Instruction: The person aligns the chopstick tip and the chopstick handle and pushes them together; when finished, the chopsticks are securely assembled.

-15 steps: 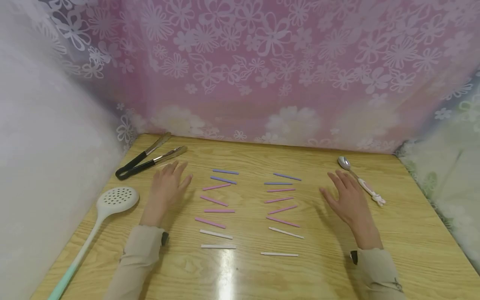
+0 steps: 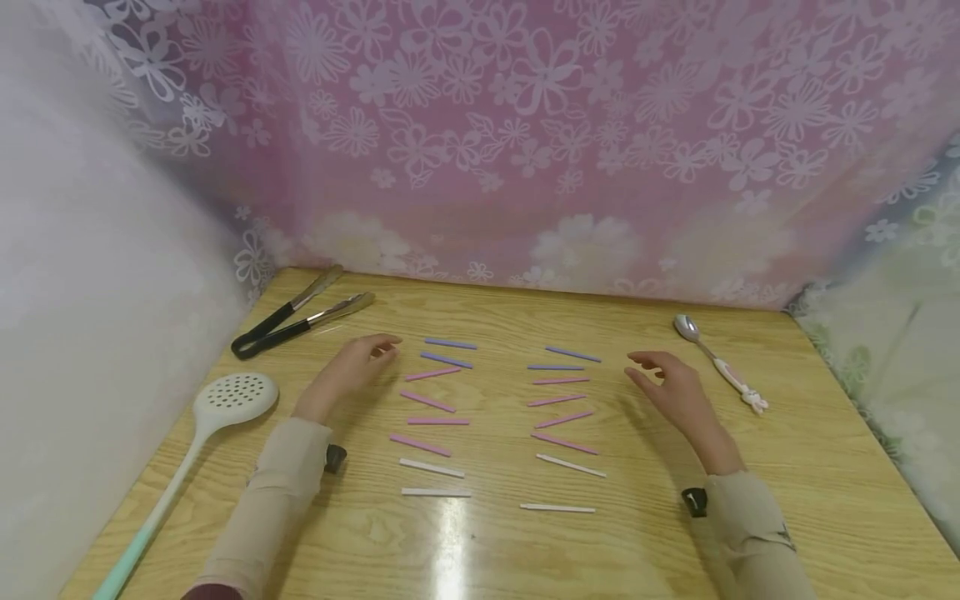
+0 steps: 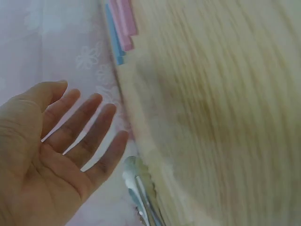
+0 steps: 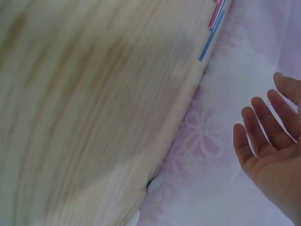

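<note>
Two columns of thin sticks lie between the hands in the head view. Blue sticks [image 2: 451, 343] are at the far end, pink sticks [image 2: 438, 422] in the middle and white sticks [image 2: 558, 507] nearest. My left hand [image 2: 351, 371] hovers left of the left column, its fingertips close to the far blue sticks; the left wrist view shows relaxed, spread fingers [image 3: 89, 136] and a bare palm. My right hand [image 2: 670, 390] is right of the right column, thumb and fingers loosely bent and apart. Nothing is held in it, as the right wrist view shows.
Black-handled metal tongs [image 2: 272, 333] lie at the back left. A slotted skimmer [image 2: 236, 395] with a mint handle stretches along the left side. At the back right lies a spoon [image 2: 720, 364] with a rabbit-shaped handle end. Floral cloth [image 2: 480, 167] hangs behind the wooden table [image 2: 495, 550].
Both hands have turned from palm-down to more sideways, fingertips swinging inward toward the stick columns. The sticks and utensils stay where they were.
</note>
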